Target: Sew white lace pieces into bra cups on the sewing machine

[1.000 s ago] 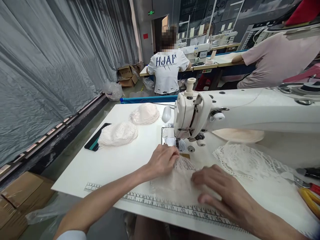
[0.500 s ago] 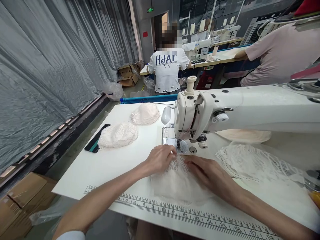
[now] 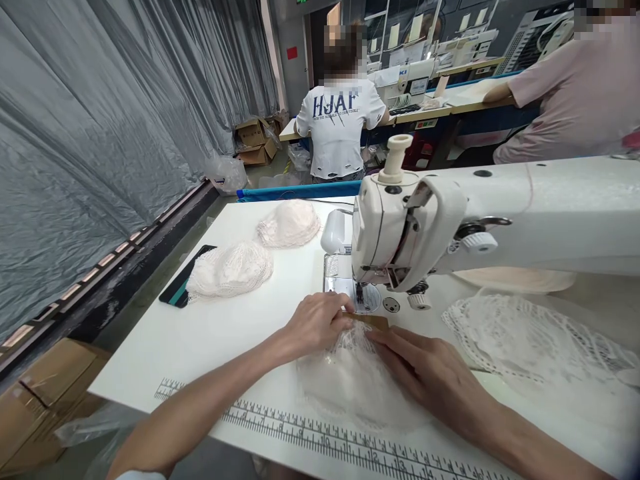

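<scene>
A pale pink padded cup covered with white lace (image 3: 350, 383) lies on the white sewing table (image 3: 210, 333), just in front of the needle of a white sewing machine (image 3: 400, 227). My left hand (image 3: 315, 323) rests on the cup's far left edge, fingers curled and pinching the lace near the needle plate (image 3: 367, 298). To the right, my right hand (image 3: 430, 377) lies flat on the cup, with its fingers stretched toward the needle.
Two finished lace cups (image 3: 230, 270) (image 3: 289, 223) sit at the table's far left, one on a dark pad (image 3: 175, 290). Loose white lace (image 3: 530, 340) lies under the machine arm. A printed ruler (image 3: 350, 450) runs along the near edge. Two people work at benches behind; cardboard boxes (image 3: 35, 400) stand on the floor.
My right hand slid forward from the near edge of the cup up to the needle area. The left hand stayed at the cup's far edge. The view moved closer to the machine.
</scene>
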A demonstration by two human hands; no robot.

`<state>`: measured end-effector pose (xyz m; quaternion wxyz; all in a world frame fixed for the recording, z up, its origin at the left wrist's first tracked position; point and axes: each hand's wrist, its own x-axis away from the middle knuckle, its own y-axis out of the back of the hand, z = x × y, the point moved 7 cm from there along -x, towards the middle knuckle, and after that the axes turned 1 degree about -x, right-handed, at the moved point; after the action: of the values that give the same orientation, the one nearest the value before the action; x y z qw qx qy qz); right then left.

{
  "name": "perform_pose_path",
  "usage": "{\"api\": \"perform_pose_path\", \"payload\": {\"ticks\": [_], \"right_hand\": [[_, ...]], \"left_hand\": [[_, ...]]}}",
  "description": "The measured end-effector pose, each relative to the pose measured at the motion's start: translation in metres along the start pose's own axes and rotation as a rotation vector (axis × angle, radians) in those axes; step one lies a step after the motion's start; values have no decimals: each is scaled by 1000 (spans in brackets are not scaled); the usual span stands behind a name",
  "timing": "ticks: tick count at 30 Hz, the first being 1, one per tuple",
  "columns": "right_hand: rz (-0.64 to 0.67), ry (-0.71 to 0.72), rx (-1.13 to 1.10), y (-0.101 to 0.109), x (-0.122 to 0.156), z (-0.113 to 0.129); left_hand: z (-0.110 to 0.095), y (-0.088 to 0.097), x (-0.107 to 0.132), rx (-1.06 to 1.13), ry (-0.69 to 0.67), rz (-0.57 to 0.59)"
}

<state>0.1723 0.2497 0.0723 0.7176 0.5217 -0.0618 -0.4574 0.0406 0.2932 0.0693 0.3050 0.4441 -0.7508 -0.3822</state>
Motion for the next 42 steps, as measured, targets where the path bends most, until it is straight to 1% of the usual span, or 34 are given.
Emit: {"api": "perform_pose_path", "payload": {"ticks": [4, 6, 11, 15, 18, 22, 24, 27, 29, 32, 35, 37, 42], "right_hand": [[-4, 37, 101, -4, 2, 1], [2, 41, 116, -5, 3, 0], [2, 50, 130, -4, 4, 1], [-17, 57, 205, -3, 5, 2], [-56, 84, 318, -1, 4, 4], [-98, 113, 460, 6, 1, 7], [-138, 155, 495, 11, 0, 11], [-172, 293, 457, 15, -1, 21], [-154, 338, 399, 14, -1, 23], [-100, 297, 331, 10, -2, 17], [-103, 268, 313, 9, -3, 10], [-118, 268, 322, 10, -4, 5], [-99, 265, 394, 9, -9, -8]], "left_hand": [[-2, 1, 2, 20, -49, -11], [-3, 1, 4, -1, -69, -21], [-10, 0, 10, -128, -101, -35], [-14, -2, 12, -208, -106, -46], [-17, -2, 13, -250, -154, -106], [-24, -1, 17, -318, -274, -261], [-27, -2, 18, -369, -326, -312], [-29, -6, 19, -437, -391, -328], [-30, -10, 18, -468, -438, -321], [-29, -14, 16, -503, -472, -314], [-29, -13, 12, -549, -479, -346], [-30, -11, 8, -572, -485, -375], [-28, -6, -3, -611, -478, -414]]}}
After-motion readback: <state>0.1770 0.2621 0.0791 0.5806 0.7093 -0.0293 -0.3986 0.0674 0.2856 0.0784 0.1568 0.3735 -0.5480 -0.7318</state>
